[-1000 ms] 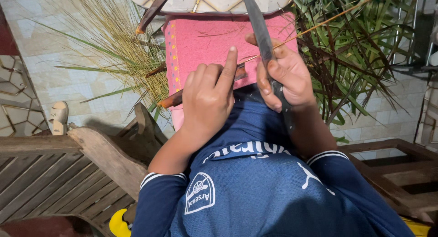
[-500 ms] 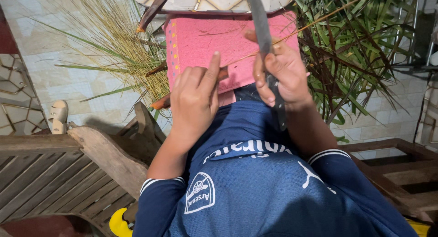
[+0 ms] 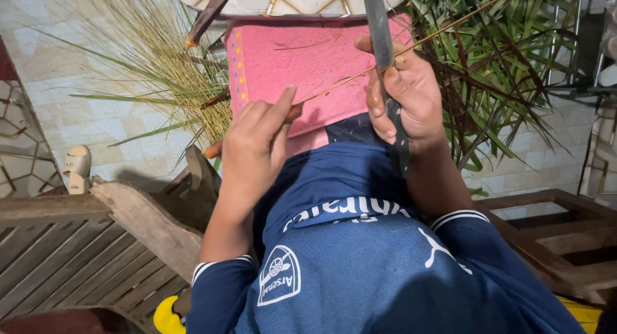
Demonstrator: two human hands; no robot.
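Note:
My left hand (image 3: 254,148) pinches the thick orange-brown end of a long thin leaf rib (image 3: 334,87), index finger stretched along it. The rib runs up to the right across a pink cloth (image 3: 302,70) spread over my lap. My right hand (image 3: 402,93) grips the dark handle of a long knife (image 3: 379,26), whose blade points away from me and lies against the rib just above my thumb. Both forearms wear dark blue sleeves with white cuffs.
A pile of thin yellow-green ribs (image 3: 154,70) lies on the tiled floor at the left. Green palm fronds (image 3: 501,83) spread at the right. A wooden slatted seat (image 3: 77,257) is at the lower left, a wooden frame (image 3: 553,231) at the lower right.
My left hand has slid down and to the left along the rib, away from the knife. The right hand and knife have stayed nearly in place.

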